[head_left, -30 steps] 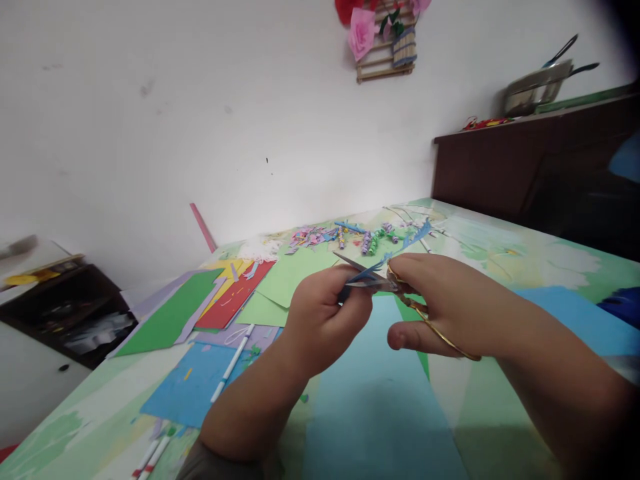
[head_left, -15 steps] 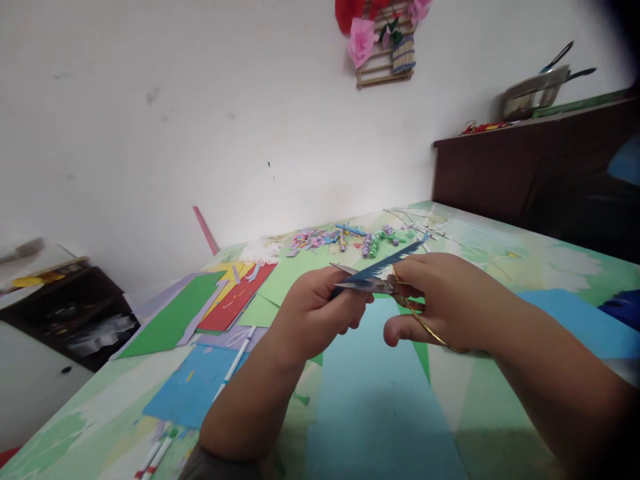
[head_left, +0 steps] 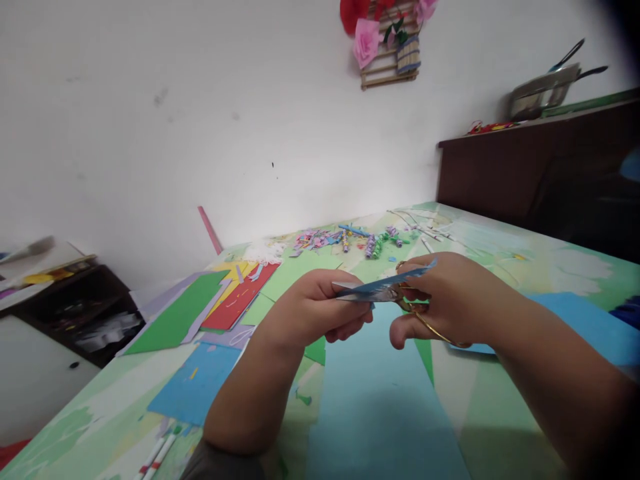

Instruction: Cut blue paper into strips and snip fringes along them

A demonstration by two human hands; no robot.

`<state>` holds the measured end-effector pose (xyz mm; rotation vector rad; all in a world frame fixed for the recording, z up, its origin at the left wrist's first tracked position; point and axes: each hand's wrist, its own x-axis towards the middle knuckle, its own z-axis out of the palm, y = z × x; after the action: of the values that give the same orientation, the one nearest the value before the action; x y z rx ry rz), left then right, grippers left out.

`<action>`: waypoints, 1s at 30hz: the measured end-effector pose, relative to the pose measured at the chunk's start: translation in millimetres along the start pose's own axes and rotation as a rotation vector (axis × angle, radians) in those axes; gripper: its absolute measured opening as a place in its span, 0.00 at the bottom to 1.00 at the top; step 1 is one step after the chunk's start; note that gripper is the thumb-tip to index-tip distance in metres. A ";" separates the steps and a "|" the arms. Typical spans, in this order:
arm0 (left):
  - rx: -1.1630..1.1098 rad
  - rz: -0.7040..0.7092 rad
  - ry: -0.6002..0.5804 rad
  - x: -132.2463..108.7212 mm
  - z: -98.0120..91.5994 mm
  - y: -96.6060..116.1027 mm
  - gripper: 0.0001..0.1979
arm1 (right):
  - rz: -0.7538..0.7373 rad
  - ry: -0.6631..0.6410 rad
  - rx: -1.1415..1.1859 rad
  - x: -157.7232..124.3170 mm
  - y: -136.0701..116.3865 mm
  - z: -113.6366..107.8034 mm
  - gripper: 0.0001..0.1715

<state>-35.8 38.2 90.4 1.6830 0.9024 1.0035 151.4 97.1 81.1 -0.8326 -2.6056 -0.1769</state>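
My left hand point(head_left: 320, 303) pinches one end of a narrow blue paper strip point(head_left: 407, 275), whose free end points right and shows a fringed edge. Gold-handled scissors point(head_left: 387, 293) are in my right hand point(head_left: 450, 303), with fingers and thumb in the loops. Their blades lie against the strip, close to my left fingertips. Below both hands a light blue paper sheet point(head_left: 385, 400) rests on the table.
To the left lie green foam paper point(head_left: 177, 313), red paper point(head_left: 240, 297), a blue sheet point(head_left: 195, 383) and white markers point(head_left: 157, 457). Colourful scraps point(head_left: 317, 240) and curled paper pieces point(head_left: 377, 245) are at the back by the wall. Another blue sheet point(head_left: 585, 323) sits right.
The scissor blades have closed further along the strip, and the strip has tilted flatter. The whole view has shifted slightly, while both hands keep their holds.
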 end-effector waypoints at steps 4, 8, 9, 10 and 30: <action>-0.042 -0.026 -0.039 1.3 -1.4 -1.0 0.12 | -0.018 -0.020 -0.010 -0.5 1.7 -0.5 0.35; -0.062 -0.049 -0.040 2.3 -1.5 -1.2 0.12 | 0.001 -0.031 -0.018 -0.9 4.7 -1.8 0.35; -0.072 -0.050 -0.042 2.6 -1.8 -1.9 0.12 | 0.003 -0.034 -0.021 -0.8 5.2 -2.2 0.35; -0.087 -0.051 -0.048 2.8 -2.2 -2.9 0.12 | 0.010 -0.035 -0.027 -0.6 5.7 -2.5 0.35; 0.797 0.360 0.435 6.5 13.8 -5.5 0.12 | 0.028 -0.010 0.199 3.0 5.8 6.2 0.24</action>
<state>-21.3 40.8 83.6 2.3982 1.4467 1.3969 150.5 104.8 76.7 -0.7993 -2.5667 0.0938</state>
